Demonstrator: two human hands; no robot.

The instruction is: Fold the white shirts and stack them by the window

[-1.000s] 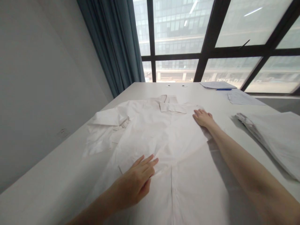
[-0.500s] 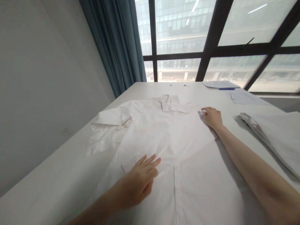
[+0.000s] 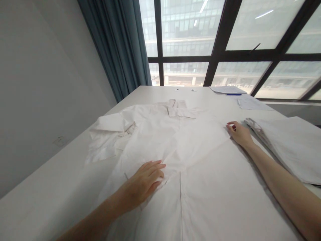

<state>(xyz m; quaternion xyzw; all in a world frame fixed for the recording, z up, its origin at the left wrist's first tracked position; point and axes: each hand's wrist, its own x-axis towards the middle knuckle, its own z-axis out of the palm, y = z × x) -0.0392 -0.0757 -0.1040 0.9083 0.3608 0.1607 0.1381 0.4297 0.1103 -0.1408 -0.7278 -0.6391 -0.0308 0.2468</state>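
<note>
A white coat (image 3: 160, 134) with a collar lies spread face up on the white table, its left-side sleeve folded and rumpled. My left hand (image 3: 146, 179) rests on the front of the coat, fingers stretched out, just left of the centre seam. At the coat's right edge my right hand (image 3: 240, 134) pinches the fabric between thumb and fingers. The cloth is drawn out towards that hand, and a long crease runs from there to the middle. The lower part of the coat runs out of view at the bottom.
Folded white cloth (image 3: 291, 144) lies on the table (image 3: 75, 174) at the right. Papers (image 3: 227, 89) and a blue pen (image 3: 233, 94) are at the far right. Behind stand a blue curtain (image 3: 117, 43) and large windows; a grey wall (image 3: 45, 83) borders the left.
My right hand has moved right, with the coat's edge drawn outward in its fingers. My left hand stays on the coat, fingers closer together. The view has turned slightly right.
</note>
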